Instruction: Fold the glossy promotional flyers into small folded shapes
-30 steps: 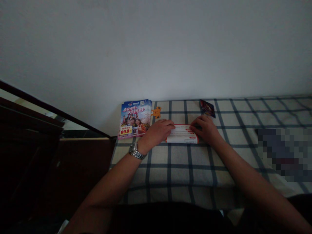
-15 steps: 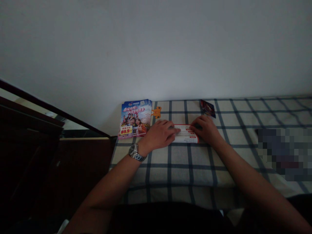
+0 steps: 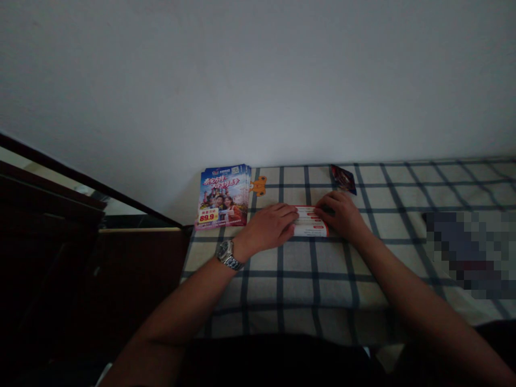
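A white flyer (image 3: 309,230) with red edges and red print boxes lies on the checked cloth, folded to a narrow shape as far as I can see. My left hand (image 3: 274,224), a metal watch on its wrist, rests flat over the flyer's left part, fingers stretched and close together. At the right edge, my right hand (image 3: 342,217) has its fingers bent around the flyer and hides that end. To the left lies a stack of colourful flyers (image 3: 222,196), the top one printed with a castle, two people and 89.9.
An orange bear figure (image 3: 258,186) lies beside the stack. Behind my right hand is a small dark folded paper (image 3: 343,179). A blurred-out object (image 3: 470,255) lies at the right on the cloth (image 3: 298,293). A white wall (image 3: 258,80) borders the back.
My left hand has slid slightly right along the flyer, and its fingers now lie closer together. My right hand stays at the flyer's right edge.
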Demonstrator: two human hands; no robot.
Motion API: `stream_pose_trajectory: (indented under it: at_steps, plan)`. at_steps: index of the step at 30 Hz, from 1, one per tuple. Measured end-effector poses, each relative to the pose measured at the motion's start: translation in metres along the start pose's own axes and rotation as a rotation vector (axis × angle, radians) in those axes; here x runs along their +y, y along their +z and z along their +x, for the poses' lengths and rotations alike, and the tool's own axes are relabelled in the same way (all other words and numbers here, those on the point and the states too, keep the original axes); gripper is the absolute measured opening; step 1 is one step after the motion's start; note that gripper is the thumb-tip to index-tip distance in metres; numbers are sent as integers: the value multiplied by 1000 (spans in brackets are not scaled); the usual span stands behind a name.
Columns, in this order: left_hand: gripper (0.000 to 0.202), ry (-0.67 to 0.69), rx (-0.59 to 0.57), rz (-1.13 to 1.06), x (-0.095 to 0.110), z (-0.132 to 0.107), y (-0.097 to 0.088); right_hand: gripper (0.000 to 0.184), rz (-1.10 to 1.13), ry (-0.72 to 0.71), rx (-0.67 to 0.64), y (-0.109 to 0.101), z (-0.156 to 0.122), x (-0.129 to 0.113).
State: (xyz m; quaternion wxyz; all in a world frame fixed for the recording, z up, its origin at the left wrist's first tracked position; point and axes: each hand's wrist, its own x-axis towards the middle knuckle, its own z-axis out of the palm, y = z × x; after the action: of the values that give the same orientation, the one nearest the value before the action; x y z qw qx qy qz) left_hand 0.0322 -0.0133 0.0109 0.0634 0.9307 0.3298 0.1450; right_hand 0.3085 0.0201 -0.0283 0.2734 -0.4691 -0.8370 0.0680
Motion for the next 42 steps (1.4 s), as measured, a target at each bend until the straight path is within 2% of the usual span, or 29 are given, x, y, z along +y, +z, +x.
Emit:
stream_pose_trajectory:
  at_steps: [8, 15, 35, 42]
  plan:
    - [31, -4, -7, 21, 2, -1, -1, 19, 104, -80, 24, -5, -1, -10]
    - [29, -10, -6, 19, 3, -1, -1, 21, 237, -147, -93, -10, -4, -23]
    - [36, -40, -17, 11, 7, -3, 3, 24, 121, -207, -145, -9, -4, -24]
    - [38, -35, 0, 25, 8, -4, 6, 33, 65, -218, -188, -12, -4, -28]
